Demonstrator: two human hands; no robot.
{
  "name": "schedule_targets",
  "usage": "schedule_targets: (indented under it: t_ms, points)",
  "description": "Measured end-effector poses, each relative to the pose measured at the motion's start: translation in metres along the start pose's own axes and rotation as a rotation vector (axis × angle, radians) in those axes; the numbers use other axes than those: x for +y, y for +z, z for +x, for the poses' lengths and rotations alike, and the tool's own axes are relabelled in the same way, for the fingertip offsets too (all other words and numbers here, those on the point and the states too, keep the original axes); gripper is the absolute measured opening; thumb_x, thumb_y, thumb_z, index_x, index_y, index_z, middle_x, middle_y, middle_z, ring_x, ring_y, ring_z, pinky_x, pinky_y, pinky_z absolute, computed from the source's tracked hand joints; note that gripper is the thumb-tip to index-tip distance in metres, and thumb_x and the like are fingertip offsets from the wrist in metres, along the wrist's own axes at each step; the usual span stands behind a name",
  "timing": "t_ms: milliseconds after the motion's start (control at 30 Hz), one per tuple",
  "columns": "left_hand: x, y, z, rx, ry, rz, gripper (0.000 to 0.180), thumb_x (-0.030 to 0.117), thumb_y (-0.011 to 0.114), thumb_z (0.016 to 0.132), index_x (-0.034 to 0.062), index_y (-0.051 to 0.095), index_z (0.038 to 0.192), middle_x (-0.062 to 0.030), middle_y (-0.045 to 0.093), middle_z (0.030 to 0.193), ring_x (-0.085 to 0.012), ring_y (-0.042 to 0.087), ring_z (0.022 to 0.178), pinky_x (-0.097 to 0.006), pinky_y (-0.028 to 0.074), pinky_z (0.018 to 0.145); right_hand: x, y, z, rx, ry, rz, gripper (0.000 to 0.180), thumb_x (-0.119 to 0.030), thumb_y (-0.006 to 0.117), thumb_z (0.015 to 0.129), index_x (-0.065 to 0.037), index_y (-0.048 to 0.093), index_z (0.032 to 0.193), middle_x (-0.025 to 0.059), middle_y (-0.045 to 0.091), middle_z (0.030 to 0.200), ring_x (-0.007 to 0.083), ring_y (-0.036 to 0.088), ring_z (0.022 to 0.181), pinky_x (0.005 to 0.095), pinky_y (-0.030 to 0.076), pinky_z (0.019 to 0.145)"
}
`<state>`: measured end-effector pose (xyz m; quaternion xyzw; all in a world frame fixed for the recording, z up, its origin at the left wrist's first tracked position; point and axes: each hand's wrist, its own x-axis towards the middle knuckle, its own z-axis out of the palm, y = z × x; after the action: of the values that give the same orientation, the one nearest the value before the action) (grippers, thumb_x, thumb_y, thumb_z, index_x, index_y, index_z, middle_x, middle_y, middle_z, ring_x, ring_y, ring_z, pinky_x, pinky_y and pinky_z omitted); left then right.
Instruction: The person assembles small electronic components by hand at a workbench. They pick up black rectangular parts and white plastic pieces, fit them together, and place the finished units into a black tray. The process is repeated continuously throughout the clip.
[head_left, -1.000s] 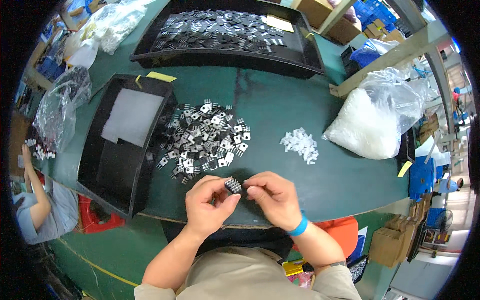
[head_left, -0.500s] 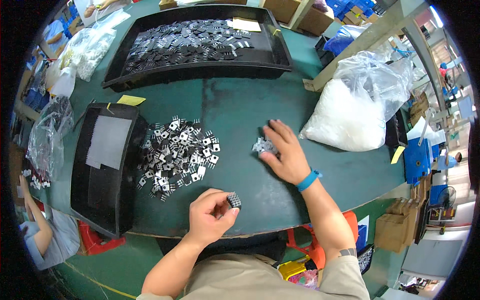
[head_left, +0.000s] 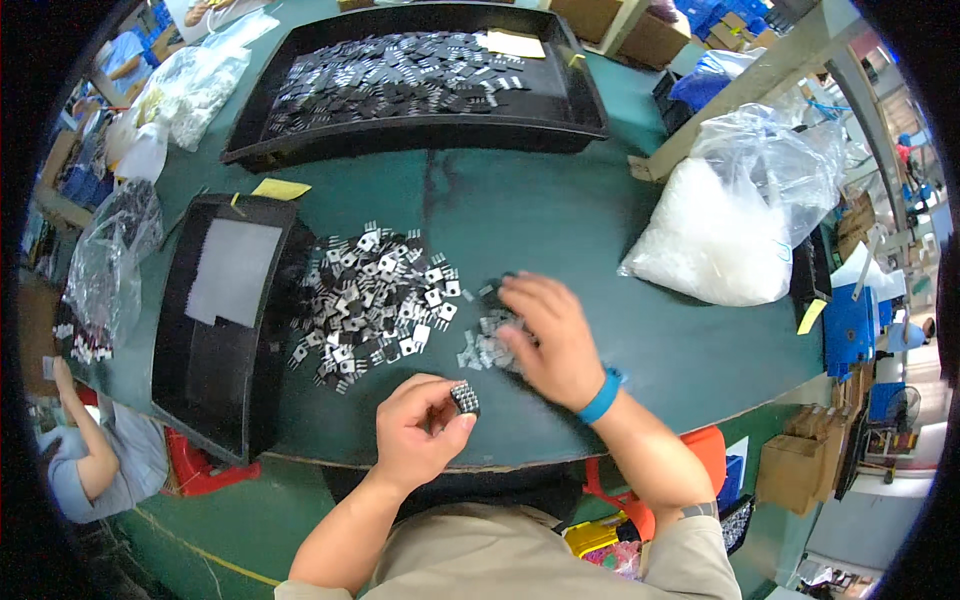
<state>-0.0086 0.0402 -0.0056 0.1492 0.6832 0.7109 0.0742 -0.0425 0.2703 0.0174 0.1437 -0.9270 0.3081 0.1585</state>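
My left hand (head_left: 418, 428) is closed around a small stack of black transistors (head_left: 465, 397) near the table's front edge, the rows of metal leads facing up. Just beyond and to the right, my right hand (head_left: 555, 345) lies low over a loose patch of small translucent pieces (head_left: 485, 347), fingers stretched out and slightly blurred. Something dark shows at its fingertips, and the palm hides part of the patch. Left of these pieces spreads a heap of loose transistors (head_left: 385, 295) with black bodies, silvery faces and metal legs.
A large black tray (head_left: 420, 142) of black components stands at the back. On the left is a smaller black tray (head_left: 213, 375) holding a pale sheet (head_left: 233, 270). A clear bag of white material (head_left: 715, 235) sits at the right. Another person's arm (head_left: 85, 415) shows far left.
My right hand has slid left and slightly nearer me, and the translucent pieces now spread wider, toward the transistor heap. My left hand keeps its stack. The whole view has shifted a little.
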Motion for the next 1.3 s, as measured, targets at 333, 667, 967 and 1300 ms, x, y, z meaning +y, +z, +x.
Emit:
schedule_targets:
  t_ms: [333,667,967,1300]
  points:
    - [0.001,-0.006,-0.001,0.021,0.018,0.018,0.03,-0.001,0.079,0.078,-0.0024,0.07,0.107,-0.0052,0.064,0.095,-0.0058,0.055,0.068,-0.02,0.044,0.056,-0.01,0.007,0.007,-0.275,-0.161,-0.103,0.043,-0.018,0.074,0.084,0.0,0.065,0.122,0.0162,0.061,0.135,0.0343,0.056,0.126,0.0436,0.048,0.102]
    - [0.003,-0.007,0.002,-0.048,0.057,0.023,0.034,-0.001,0.08,0.076,-0.0015,0.071,0.109,-0.0061,0.065,0.095,-0.0081,0.057,0.07,-0.023,0.048,0.059,0.008,-0.002,0.017,-0.213,0.047,-0.042,0.026,-0.005,0.074,0.082,-0.006,0.074,0.108,0.0131,0.065,0.099,0.0332,0.063,0.095,0.041,0.052,0.083]
    - [0.0,-0.007,0.001,-0.054,0.081,0.044,0.034,0.001,0.08,0.076,-0.0003,0.071,0.109,-0.0061,0.066,0.095,-0.0085,0.058,0.07,-0.023,0.047,0.058,-0.005,-0.002,0.024,-0.28,0.109,-0.04,0.009,-0.009,0.072,0.084,-0.004,0.066,0.087,0.0151,0.063,0.091,0.0365,0.063,0.09,0.0456,0.052,0.078]
    - [0.001,-0.006,0.001,-0.092,0.112,0.11,0.038,0.005,0.082,0.074,0.0014,0.073,0.11,-0.0064,0.067,0.096,-0.0096,0.059,0.07,-0.023,0.047,0.058,-0.055,-0.034,0.009,-0.397,0.001,0.274,0.015,-0.004,0.071,0.086,-0.003,0.061,0.096,0.0153,0.062,0.09,0.0381,0.063,0.083,0.0437,0.052,0.071]
